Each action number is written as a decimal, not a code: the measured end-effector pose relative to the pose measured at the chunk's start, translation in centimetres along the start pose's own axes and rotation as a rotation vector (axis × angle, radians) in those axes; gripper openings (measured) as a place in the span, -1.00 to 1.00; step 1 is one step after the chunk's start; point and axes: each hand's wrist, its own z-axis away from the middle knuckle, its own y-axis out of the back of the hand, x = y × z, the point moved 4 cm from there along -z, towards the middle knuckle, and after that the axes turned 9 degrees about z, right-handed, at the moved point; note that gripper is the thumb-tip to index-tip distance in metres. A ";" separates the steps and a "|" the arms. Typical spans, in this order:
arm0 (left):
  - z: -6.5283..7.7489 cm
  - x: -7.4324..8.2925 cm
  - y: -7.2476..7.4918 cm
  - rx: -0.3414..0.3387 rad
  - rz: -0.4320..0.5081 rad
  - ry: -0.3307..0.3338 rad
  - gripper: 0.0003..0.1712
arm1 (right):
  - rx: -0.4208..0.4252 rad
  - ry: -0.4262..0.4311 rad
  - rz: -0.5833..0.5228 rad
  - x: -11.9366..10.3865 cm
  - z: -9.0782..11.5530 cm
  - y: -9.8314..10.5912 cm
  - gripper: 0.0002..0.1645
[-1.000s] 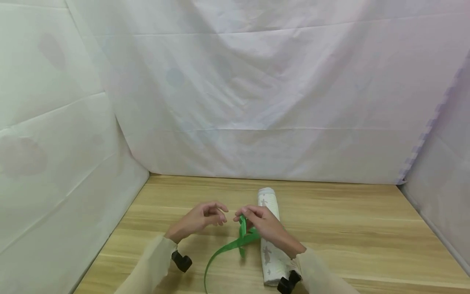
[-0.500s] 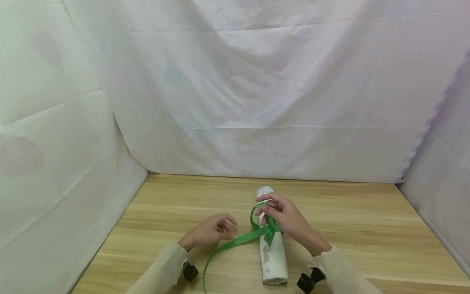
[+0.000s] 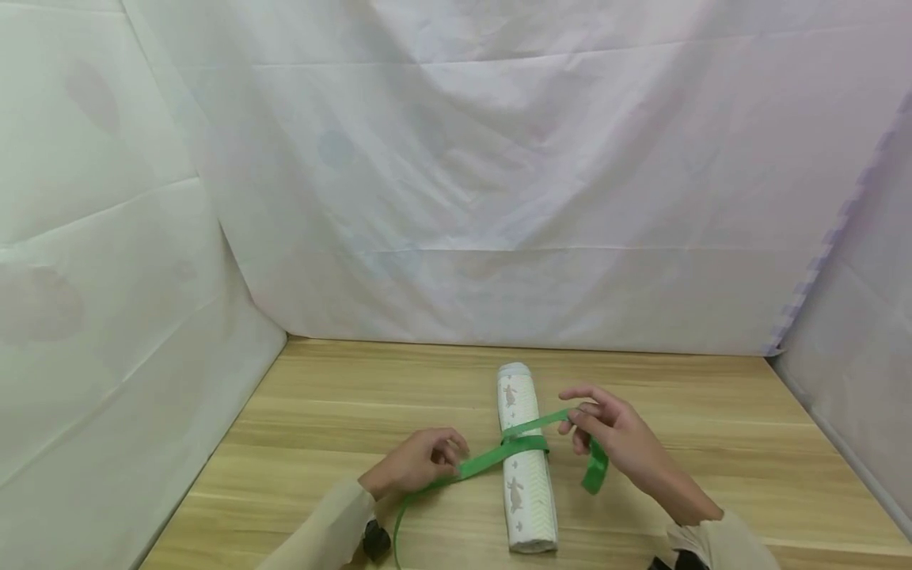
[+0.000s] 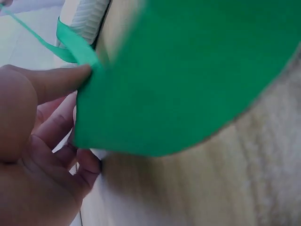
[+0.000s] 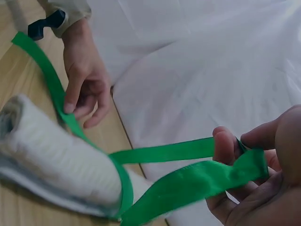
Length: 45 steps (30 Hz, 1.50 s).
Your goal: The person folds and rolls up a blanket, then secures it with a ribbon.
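Observation:
A white cloth roll [image 3: 526, 491] printed with brown rabbits lies lengthwise on the wooden table. Around its middle passes a green ribbon [image 3: 526, 445], with one length running out to each side. My left hand [image 3: 419, 461], left of the roll, pinches one length between thumb and fingers; its tail curves toward the front edge. On the other side my right hand [image 3: 618, 437] pinches the second length, raised above the table, and a short end dangles below the fingers. In the left wrist view the ribbon [image 4: 178, 84] hides much of the table.
The wooden table [image 3: 712, 443] carries the roll and ribbon. White fabric [image 3: 499, 174] hangs behind it and along both sides. Black wrist cameras sit at both cuffs, one being the left wrist camera [image 3: 376, 541].
My right hand has moved from left of the roll across it to the right, drawing the ribbon over. My left hand has come slightly right and nearer, and now pinches the left length.

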 end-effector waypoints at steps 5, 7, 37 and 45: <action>0.2 -0.3 0.3 0.018 0.033 0.024 -0.70 | -0.011 -0.018 0.016 1.8 1.8 1.2 -0.64; 0.3 -0.4 0.5 0.016 0.049 0.031 -0.70 | -0.010 -0.047 0.026 2.7 2.4 1.6 -0.65; 0.0 -1.8 1.3 -0.087 0.138 0.047 -0.76 | -0.195 -0.217 0.128 11.4 3.2 2.0 -0.63; 0.0 -1.4 1.3 -0.079 0.151 0.044 -0.76 | -0.208 -0.206 0.149 11.3 3.1 1.9 -0.65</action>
